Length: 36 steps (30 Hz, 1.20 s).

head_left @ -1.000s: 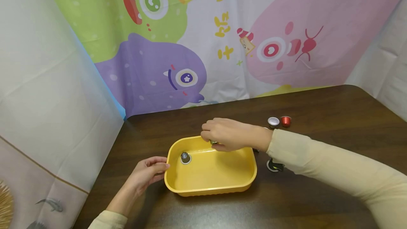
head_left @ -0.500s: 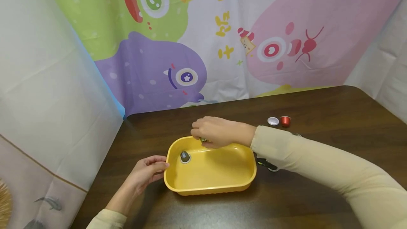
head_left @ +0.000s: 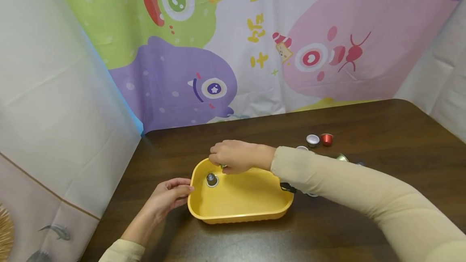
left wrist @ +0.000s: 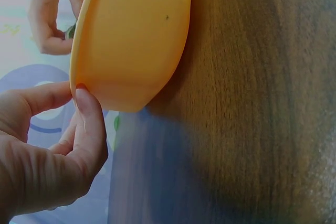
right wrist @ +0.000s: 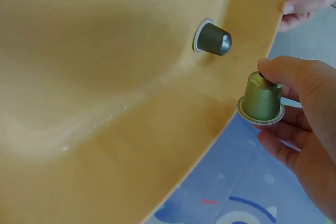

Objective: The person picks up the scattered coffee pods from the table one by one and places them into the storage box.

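A yellow plastic bin (head_left: 247, 216) stands on the dark wooden table. My left hand (head_left: 168, 198) pinches its left rim; in the left wrist view the thumb (left wrist: 86, 103) lies against the outer wall. Over the bin's back-left rim, my right hand (head_left: 236, 156) holds a green coffee capsule (right wrist: 262, 98) between thumb and fingers, its wide flange facing down in the right wrist view. Inside the bin, a dark coffee capsule (head_left: 211, 180) stands on its wide end in the back-left corner.
Behind my right forearm lie a silver-lidded capsule (head_left: 312, 140) and a red capsule (head_left: 327, 139). More capsules peek out around the sleeve (head_left: 327, 173), including a pale green one (head_left: 341, 157). A black item (head_left: 287, 188) shows at the bin's right rim. A cartoon cloth (head_left: 255, 104) hangs behind.
My right hand has moved left along the bin's back side with the green capsule, toward the back-left corner. The left hand stays at the rim.
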### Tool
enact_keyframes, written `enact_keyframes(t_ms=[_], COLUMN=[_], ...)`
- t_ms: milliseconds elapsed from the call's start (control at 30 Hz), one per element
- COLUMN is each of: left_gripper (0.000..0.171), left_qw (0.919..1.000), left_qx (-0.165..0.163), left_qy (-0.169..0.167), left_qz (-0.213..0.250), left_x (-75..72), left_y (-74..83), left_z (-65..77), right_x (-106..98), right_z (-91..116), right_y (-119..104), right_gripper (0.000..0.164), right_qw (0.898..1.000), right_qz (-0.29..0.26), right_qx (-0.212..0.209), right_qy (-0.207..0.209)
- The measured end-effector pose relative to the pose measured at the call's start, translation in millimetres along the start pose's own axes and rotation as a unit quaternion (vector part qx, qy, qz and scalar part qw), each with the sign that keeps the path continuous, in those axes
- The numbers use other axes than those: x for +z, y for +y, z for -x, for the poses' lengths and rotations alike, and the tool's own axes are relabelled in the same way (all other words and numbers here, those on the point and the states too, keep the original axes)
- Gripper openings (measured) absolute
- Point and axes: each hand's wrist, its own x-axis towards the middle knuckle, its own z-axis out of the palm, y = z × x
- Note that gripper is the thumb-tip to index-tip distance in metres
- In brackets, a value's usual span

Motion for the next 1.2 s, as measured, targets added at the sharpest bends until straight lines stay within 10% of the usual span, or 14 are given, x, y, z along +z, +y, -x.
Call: enact_keyframes(t_ms=[533,1200], left_gripper=[0.039,0.040], left_qw=[1.0000,0.9999], left_qx=[0.003,0.001], left_qy=[-0.003,-0.004], left_qz=[0.007,0.012], left_x=[-0.2,-1.7], left_y=[-0.3,-0.9], left_z=[-0.3,0.5], right_x=[18.6,30.2], right_z=[-21.3,-27.9], right_y=[-12.0,-18.7], right_gripper=[0.016,0.033], right_qw=[0.994,0.990], right_qz=[-0.004,0.020], right_qx=[0.018,0.042], right_qy=[-0.109,-0.131])
